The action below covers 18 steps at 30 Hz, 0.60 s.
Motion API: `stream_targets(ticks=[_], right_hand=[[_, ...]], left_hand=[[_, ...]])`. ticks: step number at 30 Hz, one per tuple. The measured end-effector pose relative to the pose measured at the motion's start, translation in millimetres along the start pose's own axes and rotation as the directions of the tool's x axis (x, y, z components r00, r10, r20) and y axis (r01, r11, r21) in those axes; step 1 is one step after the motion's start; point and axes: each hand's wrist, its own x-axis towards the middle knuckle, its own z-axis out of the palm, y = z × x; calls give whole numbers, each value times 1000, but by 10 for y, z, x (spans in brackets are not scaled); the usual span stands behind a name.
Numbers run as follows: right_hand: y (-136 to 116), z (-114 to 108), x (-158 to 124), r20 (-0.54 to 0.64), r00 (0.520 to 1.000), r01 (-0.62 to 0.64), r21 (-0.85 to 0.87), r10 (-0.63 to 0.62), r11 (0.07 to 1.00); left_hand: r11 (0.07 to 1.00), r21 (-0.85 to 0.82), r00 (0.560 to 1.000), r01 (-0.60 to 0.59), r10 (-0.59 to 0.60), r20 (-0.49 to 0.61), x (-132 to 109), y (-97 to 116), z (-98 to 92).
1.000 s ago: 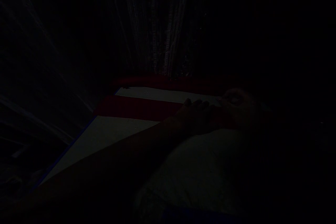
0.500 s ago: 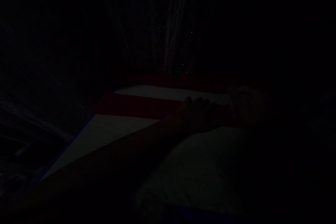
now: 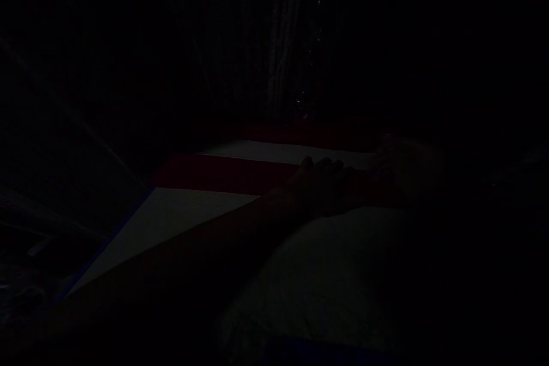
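Note:
The picture is very dark. My left hand (image 3: 319, 186) rests at the middle of a striped cloth (image 3: 189, 203), with its arm reaching in from the lower left. Its fingers lie on the cloth, slightly apart, and nothing shows in them. The cloth has red and pale bands and a blue edge on the left. Just to the right, my right hand (image 3: 409, 166) is a dim shape at the cloth's far part; its fingers are lost in shadow, so what it touches or holds is hidden.
Beyond the cloth hang faint vertical folds, like a curtain (image 3: 281, 51), with small glints beside them. A crumpled shiny thing (image 3: 17, 291) lies at the lower left, its kind unclear. The right side is black.
The right hand's dim shape has shifted slightly. The left hand stays in nearly the same place on the cloth. Glints at the back have changed a little.

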Motion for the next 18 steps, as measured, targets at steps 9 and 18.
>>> stream_targets(ticks=[9, 18], right_hand=[[179, 143, -34, 278, 934, 268, -128, -225, 955], [332, 143, 90, 354, 935, -1, 67, -23, 998]], left_hand=[[1000, 27, 999, 10, -11, 40, -36, 40, -68], [1000, -3, 998, 22, -22, 59, -44, 41, -94]])
